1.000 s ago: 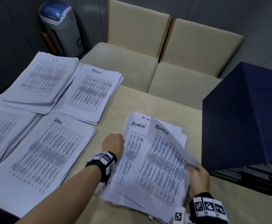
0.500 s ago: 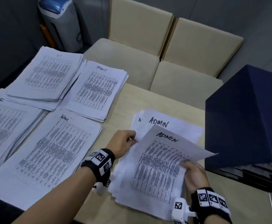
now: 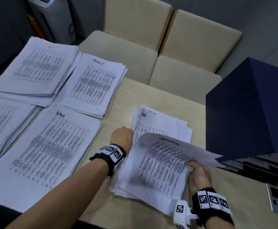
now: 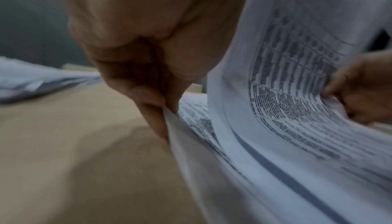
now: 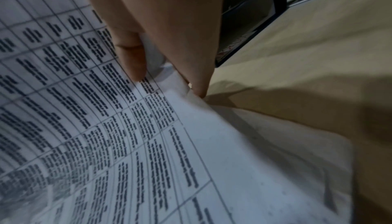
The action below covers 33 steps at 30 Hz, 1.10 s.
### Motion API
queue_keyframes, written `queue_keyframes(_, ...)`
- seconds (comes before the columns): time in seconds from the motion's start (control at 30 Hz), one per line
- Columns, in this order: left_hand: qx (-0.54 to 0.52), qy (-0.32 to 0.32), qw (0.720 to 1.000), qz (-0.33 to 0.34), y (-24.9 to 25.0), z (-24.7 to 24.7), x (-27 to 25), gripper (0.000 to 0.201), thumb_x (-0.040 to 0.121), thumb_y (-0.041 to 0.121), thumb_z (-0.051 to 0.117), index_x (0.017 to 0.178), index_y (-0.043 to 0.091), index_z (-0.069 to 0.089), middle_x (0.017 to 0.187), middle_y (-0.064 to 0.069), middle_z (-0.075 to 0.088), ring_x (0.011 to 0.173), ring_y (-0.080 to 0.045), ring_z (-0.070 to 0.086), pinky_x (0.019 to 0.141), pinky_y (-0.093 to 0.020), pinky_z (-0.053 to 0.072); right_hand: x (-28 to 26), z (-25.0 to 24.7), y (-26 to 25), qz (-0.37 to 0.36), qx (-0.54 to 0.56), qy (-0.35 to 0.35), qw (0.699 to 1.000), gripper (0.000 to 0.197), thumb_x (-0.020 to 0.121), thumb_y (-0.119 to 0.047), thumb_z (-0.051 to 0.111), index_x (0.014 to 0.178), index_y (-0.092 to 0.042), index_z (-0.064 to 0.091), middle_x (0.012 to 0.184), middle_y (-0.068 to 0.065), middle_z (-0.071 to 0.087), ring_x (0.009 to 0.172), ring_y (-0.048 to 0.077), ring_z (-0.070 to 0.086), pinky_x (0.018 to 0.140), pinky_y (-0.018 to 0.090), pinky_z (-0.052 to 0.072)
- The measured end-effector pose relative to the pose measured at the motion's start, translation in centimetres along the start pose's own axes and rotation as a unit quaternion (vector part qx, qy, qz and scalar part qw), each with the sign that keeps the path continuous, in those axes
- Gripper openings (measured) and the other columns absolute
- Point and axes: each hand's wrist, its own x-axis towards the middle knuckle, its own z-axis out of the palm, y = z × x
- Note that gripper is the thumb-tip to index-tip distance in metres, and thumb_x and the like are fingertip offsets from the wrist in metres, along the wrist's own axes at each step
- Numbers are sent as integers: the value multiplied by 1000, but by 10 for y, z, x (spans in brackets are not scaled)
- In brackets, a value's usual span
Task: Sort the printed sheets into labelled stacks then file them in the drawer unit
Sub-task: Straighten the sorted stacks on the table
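White ADMIN sheet [image 3: 166, 164] at lower centre has peeled up off the unsorted pile [image 3: 161, 128] since a second ago, my right hand [image 3: 199, 176] pinching its edge, left hand [image 3: 122, 138] pinching the pile's edge, so Admin stack [image 3: 52, 151] next, I reckon.

Labelled stacks [image 3: 55, 146] left, loose pile [image 3: 164, 128] centre, drawer unit [image 3: 250, 109] right.

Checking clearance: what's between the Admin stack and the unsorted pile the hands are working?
Head view: only a bare strip of table separates the Admin stack from the unsorted pile; the left hand and forearm cross its near end.
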Motion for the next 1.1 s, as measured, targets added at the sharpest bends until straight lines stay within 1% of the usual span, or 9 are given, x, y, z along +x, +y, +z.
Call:
queue_keyframes(0.17,48,16,998,48,-3,-23,-8,29,102,26,45,92,12,69,85,-6,66,79,-27,65,65,-30,45,13,3,-8,6,-8,-24,1000,25,82,16,47,80,-6,60,77,14,63,71,28,61,64,35,49)
queue_keyframes(0.27,-117,29,991,64,-8,-24,-11,26,100,19,48,81,16,65,77,-5,64,71,-25,62,67,-31,51,16,5,-13,0,-10,-71,997,27,84,18,45,84,-4,61,84,12,65,76,27,63,70,36,50)
queue_keyframes(0.4,-378,38,920,97,-11,-5,-19,25,89,-3,51,83,10,71,79,0,72,74,-21,64,70,-30,50,26,5,-13,3,-53,-72,996,20,83,17,57,87,0,67,93,13,70,87,28,65,77,33,51)
queue_keyframes(0.5,-432,45,900,43,-6,10,-21,35,85,-7,48,103,11,72,102,-4,74,92,-22,67,87,-34,55,34,6,-8,-1,-55,-62,997,30,62,8,73,91,0,74,99,21,74,94,37,70,88,52,56)
queue_keyframes(0.6,-373,126,910,-134,-5,25,-15,19,87,27,67,102,15,62,98,0,64,86,-20,61,81,-36,54,36,5,-7,0,-41,-51,998,22,67,5,67,87,-5,70,88,18,73,84,35,69,79,48,57)
queue_keyframes(0.67,-329,84,923,-184,-4,29,-13,34,83,45,70,90,14,58,86,0,61,79,-22,60,71,-35,54,38,4,-9,2,-24,-51,998,23,79,13,56,83,-8,64,80,12,67,73,28,64,69,39,54)
queue_keyframes(0.83,-166,21,979,-120,6,18,-6,18,93,22,59,94,7,66,89,-9,66,81,-29,64,63,-31,44,44,1,-7,-32,-31,-58,997,33,80,20,49,90,-8,62,81,12,66,83,29,61,68,33,53)
queue_keyframes(0.97,13,8,999,-39,8,-5,-7,24,99,19,48,91,11,70,82,-5,64,75,-27,63,62,-29,42,37,1,-16,-13,-40,-57,997,27,85,21,48,74,-2,57,48,-2,65,55,18,65,44,15,48)
queue_keyframes(1.1,5,35,999,30,5,-26,-11,41,105,37,40,77,11,53,76,-7,57,70,-25,56,64,-30,46,40,4,-16,7,-61,-62,996,18,83,14,50,77,-1,58,59,6,65,73,27,60,62,32,49)
